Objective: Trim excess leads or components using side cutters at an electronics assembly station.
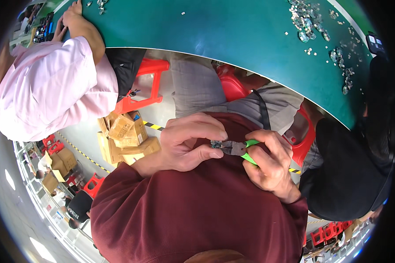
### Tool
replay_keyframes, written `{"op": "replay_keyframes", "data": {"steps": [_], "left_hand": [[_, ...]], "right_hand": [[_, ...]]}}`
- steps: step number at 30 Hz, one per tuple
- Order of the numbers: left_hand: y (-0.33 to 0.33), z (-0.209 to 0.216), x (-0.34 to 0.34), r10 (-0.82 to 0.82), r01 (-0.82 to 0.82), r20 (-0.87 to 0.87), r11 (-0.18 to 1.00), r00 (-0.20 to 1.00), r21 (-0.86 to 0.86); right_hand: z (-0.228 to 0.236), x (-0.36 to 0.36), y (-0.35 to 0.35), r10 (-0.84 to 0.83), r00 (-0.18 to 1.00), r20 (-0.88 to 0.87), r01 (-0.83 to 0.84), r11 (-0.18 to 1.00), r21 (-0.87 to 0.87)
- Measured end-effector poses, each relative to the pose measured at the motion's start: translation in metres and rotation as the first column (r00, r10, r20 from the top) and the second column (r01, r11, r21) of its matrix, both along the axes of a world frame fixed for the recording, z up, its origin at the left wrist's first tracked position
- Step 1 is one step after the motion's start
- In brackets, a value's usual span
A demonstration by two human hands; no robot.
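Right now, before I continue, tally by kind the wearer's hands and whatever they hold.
Hands: 2 (left hand, right hand)
Green-handled pliers: 1, in the right
Small part: 1 visible, pinched in the left
Total: 4
Left out: the scattered pieces on the green table, too small and heaped to count.

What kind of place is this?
Probably a factory or workshop floor: a green worktable strewn with small parts, red stools and black-and-yellow floor tape.
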State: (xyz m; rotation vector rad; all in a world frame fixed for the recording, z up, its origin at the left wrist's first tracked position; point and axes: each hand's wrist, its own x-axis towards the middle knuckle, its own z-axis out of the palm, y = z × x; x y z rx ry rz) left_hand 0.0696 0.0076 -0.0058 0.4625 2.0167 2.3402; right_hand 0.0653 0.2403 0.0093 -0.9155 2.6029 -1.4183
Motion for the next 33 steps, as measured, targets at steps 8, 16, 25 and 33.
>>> {"op": "replay_keyframes", "data": {"steps": [8,16,25,33], "left_hand": [[-0.001,0.001,0.000,0.026,-0.029,-0.046,0.998,0.999,-0.049],[-0.004,0.002,0.000,0.018,-0.029,-0.117,0.995,0.993,-0.100],[-0.006,0.004,-0.002,-0.005,-0.010,-0.141,0.995,0.990,-0.103],[-0.018,-0.007,0.006,0.000,0.002,0.016,0.989,1.000,-0.149]], "right_hand": [[-0.001,-0.001,-0.002,-0.017,0.999,-0.047,0.015,0.999,-0.031],[0.000,0.000,-0.005,-0.030,0.998,-0.058,0.028,0.999,-0.035],[0.000,0.001,-0.007,-0.021,0.999,-0.046,0.019,0.999,-0.033],[0.010,0.006,0.003,-0.171,0.983,-0.068,0.161,0.979,-0.126]]}}
